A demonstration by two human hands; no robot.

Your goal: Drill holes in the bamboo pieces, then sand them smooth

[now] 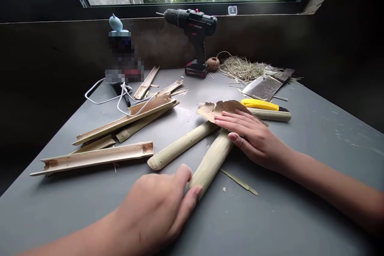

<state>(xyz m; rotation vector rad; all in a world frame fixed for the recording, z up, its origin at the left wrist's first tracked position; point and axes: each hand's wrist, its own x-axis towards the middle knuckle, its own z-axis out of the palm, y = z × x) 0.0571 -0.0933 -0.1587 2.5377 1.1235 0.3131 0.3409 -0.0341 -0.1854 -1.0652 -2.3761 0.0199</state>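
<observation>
My left hand (166, 200) pinches the near end of a pale bamboo strip (211, 160), thumb and forefinger on either side. That strip slants away from me, its far end under a torn brown sheet (229, 107) that looks like sandpaper. Flat on the sheet lies my right hand (255, 138), fingers stretched out and thumb lower, beside the strip. Its palm side is hidden. A second bamboo strip (183, 144), with small holes, runs under the sheet from the left. Behind the right hand, a yellow utility knife (261, 104) rests on another bamboo piece (270, 114).
Split bamboo halves (99, 158) lie at the left, near a white cable (102, 102). A cordless drill (195, 32) stands at the back by a twine ball (213, 63). Right of it are shavings (243, 68) and a broad blade (267, 87). A sliver (240, 182) lies in front.
</observation>
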